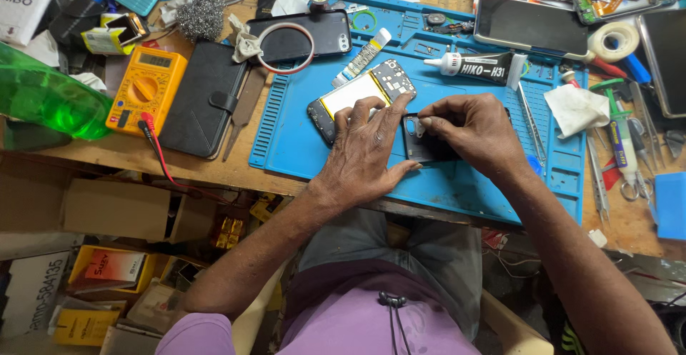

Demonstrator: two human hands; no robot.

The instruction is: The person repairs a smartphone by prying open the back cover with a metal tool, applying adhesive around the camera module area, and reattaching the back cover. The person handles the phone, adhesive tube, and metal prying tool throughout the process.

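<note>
Working over a blue repair mat (286, 141) on a cluttered wooden bench, both hands busy with a dark phone back cover (423, 144) lying near the middle of the mat. Left hand (368, 148) lying mostly flat and spread, palm down, fingers pressing on the cover's left edge and partly covering an opened phone (357, 92) with its battery and board showing, just up and left of the cover. Right hand (471, 128) curling in from the other side, thumb and forefinger pinched at the top edge of the cover near its camera cutout; hard telling if anything tiny is sitting between those fingertips. Lying around the mat: a black glue tube (475, 68) up top, a second phone (296, 38) with a ring on it, tweezers (530, 123) off to the right. Sitting further left on the bench, a yellow multimeter (146, 83) beside a black wallet case (204, 98).
</note>
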